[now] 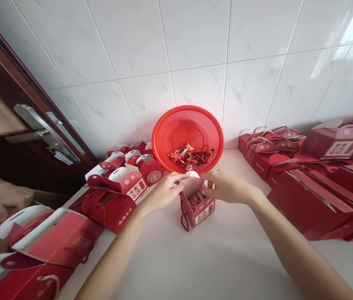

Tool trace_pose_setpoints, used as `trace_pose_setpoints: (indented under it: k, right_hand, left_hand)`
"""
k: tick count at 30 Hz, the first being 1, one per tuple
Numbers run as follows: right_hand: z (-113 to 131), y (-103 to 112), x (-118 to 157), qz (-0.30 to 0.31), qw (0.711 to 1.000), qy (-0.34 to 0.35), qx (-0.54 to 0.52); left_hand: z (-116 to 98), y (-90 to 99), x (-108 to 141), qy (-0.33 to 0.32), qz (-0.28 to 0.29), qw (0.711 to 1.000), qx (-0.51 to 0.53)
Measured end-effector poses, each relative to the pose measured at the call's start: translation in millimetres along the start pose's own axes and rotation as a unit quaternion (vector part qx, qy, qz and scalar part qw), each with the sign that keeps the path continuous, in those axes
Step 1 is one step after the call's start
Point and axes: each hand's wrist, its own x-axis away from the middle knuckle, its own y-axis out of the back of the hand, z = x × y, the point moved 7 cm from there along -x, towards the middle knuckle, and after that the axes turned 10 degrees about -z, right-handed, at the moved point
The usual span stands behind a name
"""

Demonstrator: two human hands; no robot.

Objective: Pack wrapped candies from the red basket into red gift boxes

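"What's the room like?"

"Pale tiled wall (pixel 195 37) behind, and a dark door (pixel 48 171) with a metal handle (pixel 28 136) beyond the left edge. The white surface (pixel 226 250) runs back to meet the wall."

"And the thing in hand?"

"A small red box (pixel 206 214), its top open, standing around the middle of the surface, with a cord loop (pixel 187 227) hanging at its left side. The left hand (pixel 166 189) is at its upper left edge, the right hand (pixel 226 186) at its upper right."

"Gripping it?"

"Fingers are bent at the rims on both sides; I can't tell whether either hand pinches the card."

"Where is there room to move?"

"White top shows between the forearms, from the box toward the near edge. Another strip runs between the basket (pixel 157 143) and the right-hand pile up to the back edge."

"What's in the way?"

"That red basket, leaning on the wall at the back edge just behind the box, with wrapped sweets (pixel 195 156) low inside. Red boxes (pixel 66 233) crowd the left edge, many with flaps up, and a pile of red cartons (pixel 316 139) fills the back right. Another person's hand (pixel 9 200) is beyond the left edge."
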Motion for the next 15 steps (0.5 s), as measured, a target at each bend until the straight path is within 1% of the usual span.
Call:
trace_pose_setpoints:
  k: [2,4,7,9,12,14,15]
  right_hand:
    - [1,0,1,0.015,1.0,0.009,-0.002]
    - [1,-4,3,0.047,0.999,0.018,0.005]
    - [-1,-10,8,0.104,0.994,0.019,0.031]
    - [-3,-13,10,0.127,0.991,0.017,0.031]
    - [-4,-12,8,0.129,0.991,0.039,-0.002]
    - [-9,-8,1,0.1,0.994,0.039,-0.032]
    - [-15,-6,-3,0.079,0.995,0.023,-0.049]
  left_hand:
    - [0,-1.7,0,0.002,0.005,1.0,0.008]
    - [0,-3.8,0,-0.002,0.0,1.0,0.0]
    - [-4,-11.3,2,-0.022,-0.018,0.999,-0.047]
    - [-6,-19.1,3,-0.048,-0.031,0.995,-0.084]
    - [-8,-31.7,3,-0.086,-0.038,0.989,-0.117]
    - [-7,-36.6,3,-0.093,-0.038,0.987,-0.123]
    - [-6,-37.5,3,-0.091,-0.04,0.987,-0.125]
